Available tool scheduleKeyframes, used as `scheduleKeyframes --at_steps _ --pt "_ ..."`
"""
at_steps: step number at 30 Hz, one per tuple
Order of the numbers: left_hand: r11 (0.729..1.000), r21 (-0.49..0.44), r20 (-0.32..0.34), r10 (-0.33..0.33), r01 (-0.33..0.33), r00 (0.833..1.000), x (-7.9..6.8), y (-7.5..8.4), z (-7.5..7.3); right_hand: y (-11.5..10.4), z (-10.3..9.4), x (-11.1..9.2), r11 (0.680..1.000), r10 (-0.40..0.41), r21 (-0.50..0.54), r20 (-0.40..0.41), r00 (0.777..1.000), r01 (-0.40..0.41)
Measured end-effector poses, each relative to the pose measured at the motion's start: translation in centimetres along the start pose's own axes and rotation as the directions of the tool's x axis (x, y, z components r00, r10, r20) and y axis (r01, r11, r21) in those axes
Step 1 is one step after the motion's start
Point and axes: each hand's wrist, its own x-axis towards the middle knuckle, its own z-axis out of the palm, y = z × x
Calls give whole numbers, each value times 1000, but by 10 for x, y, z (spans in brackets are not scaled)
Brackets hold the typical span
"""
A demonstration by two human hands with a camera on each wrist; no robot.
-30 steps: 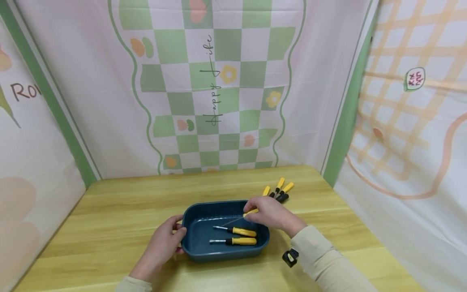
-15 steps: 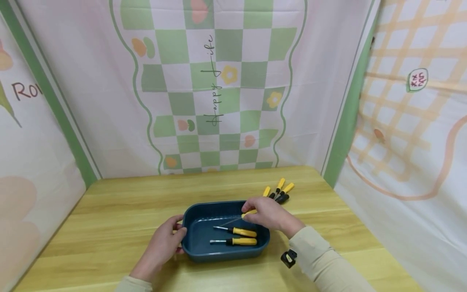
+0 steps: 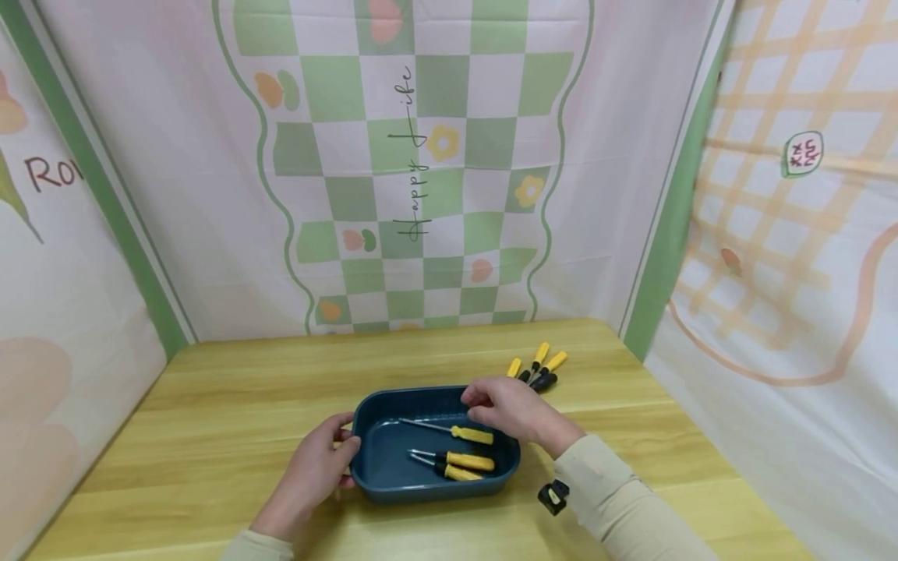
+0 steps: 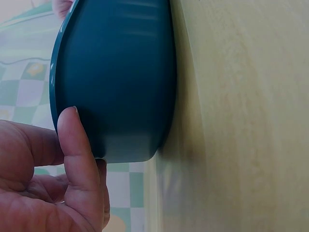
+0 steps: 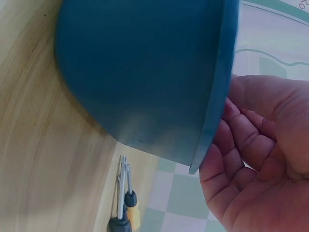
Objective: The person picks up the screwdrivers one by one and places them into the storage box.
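A dark blue rectangular tub (image 3: pixel 421 495) stands on the table. My left hand (image 3: pixel 317 461) grips its left end, with the thumb at the rim and fingers against the outer wall, as the left wrist view also shows. Inside lie three screwdrivers with yellow handles. The rear, thin-shafted screwdriver (image 3: pixel 472 435) lies apart from the middle screwdriver (image 3: pixel 470 461) and the front screwdriver (image 3: pixel 461 473), whose shafts almost meet. My right hand (image 3: pixel 512 409) hovers over the tub's right rear corner, fingers loosely curled and holding nothing. Its fingertips are partly hidden by the wall in the right wrist view.
Several more screwdrivers (image 3: pixel 542 368), with yellow or black handles, lie fanned out behind the tub's right corner, near my right hand. The wooden table (image 3: pixel 245 405) meets a printed cloth (image 3: pixel 435 195) at its back edge. Cloth also hangs on both sides.
The thin screwdriver has left my right hand's fingers and now lies in the tub. The other two there have shifted toward the front wall. My left hand keeps its place.
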Motion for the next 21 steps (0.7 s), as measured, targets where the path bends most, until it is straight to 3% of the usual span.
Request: scheduleKeyframes --at_steps 21 --pt "1000 5 7 -10 9 1000 -1 3 -1 5 -7 -2 1000 1 17 -20 1000 0"
